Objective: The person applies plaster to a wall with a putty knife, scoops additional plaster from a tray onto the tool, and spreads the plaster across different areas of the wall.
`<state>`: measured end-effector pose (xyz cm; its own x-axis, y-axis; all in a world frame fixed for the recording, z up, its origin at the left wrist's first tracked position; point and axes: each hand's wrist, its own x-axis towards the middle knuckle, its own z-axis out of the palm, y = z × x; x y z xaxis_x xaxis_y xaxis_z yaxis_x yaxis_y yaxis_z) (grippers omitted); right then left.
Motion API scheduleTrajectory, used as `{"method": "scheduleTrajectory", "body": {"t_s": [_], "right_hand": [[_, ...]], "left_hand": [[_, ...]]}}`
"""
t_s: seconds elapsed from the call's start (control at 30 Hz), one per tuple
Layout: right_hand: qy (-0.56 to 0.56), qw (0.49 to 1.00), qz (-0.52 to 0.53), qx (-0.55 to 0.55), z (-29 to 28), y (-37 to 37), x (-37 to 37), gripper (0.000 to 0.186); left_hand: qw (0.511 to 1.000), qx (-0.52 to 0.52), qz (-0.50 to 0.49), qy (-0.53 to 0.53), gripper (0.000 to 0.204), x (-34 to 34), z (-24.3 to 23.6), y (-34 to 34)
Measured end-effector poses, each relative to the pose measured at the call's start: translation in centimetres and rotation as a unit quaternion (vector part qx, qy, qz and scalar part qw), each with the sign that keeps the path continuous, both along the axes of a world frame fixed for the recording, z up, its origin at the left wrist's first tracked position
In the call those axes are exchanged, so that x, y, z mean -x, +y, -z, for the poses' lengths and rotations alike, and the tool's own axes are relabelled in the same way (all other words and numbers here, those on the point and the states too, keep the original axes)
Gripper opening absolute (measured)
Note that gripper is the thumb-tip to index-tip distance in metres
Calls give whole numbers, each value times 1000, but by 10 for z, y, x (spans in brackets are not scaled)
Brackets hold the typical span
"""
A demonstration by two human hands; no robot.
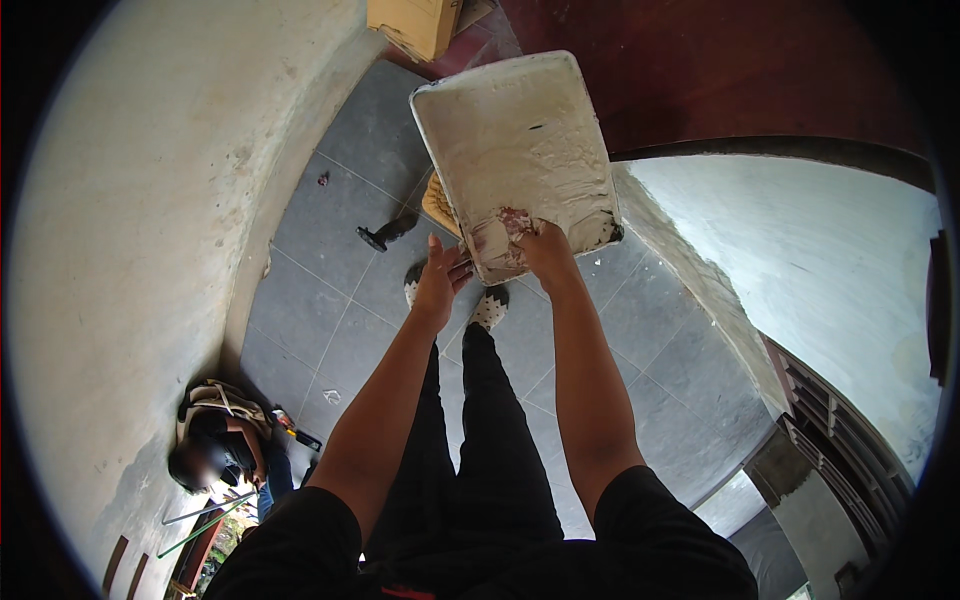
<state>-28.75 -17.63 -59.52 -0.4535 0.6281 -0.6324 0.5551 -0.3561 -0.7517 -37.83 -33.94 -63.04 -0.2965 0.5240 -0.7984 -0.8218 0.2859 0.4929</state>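
Note:
A large rectangular tray with raised rims lies in front of me, smeared inside with thick beige paste. My right hand reaches over its near part, fingers curled down beside a reddish patch. What those fingers hold, if anything, is hidden. Next to the tray's near left corner is my left hand, its thumb raised and fingers apart, with nothing in it. Whether it touches the rim I cannot tell.
A yellow-orange object shows partly from under the tray. On the grey tiled floor lies a black object. A cardboard box stands at the far side. At lower left, another person sits by the wall, near a tool.

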Motion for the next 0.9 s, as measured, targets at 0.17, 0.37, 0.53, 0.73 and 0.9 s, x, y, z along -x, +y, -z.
{"method": "scheduleTrajectory", "body": {"t_s": [0.17, 0.37, 0.53, 0.73, 0.9], "right_hand": [[-31, 997, 49, 51, -7, 10, -9, 32], [-11, 997, 72, 40, -6, 0, -16, 31], [56, 967, 180, 173, -13, 1, -23, 33], [216, 897, 278, 268, -65, 8, -43, 35], [284, 855, 305, 309, -132, 6, -78, 31]], "left_hand": [[1000, 1, 12, -6, 101, -3, 0, -1], [1000, -18, 18, 3, 106, -3, -3, -2], [1000, 17, -6, 18, 101, 0, 2, -7], [994, 57, -48, 74, 99, 9, -49, -1], [994, 1, -39, 99, 95, 4, -119, -7]]}}
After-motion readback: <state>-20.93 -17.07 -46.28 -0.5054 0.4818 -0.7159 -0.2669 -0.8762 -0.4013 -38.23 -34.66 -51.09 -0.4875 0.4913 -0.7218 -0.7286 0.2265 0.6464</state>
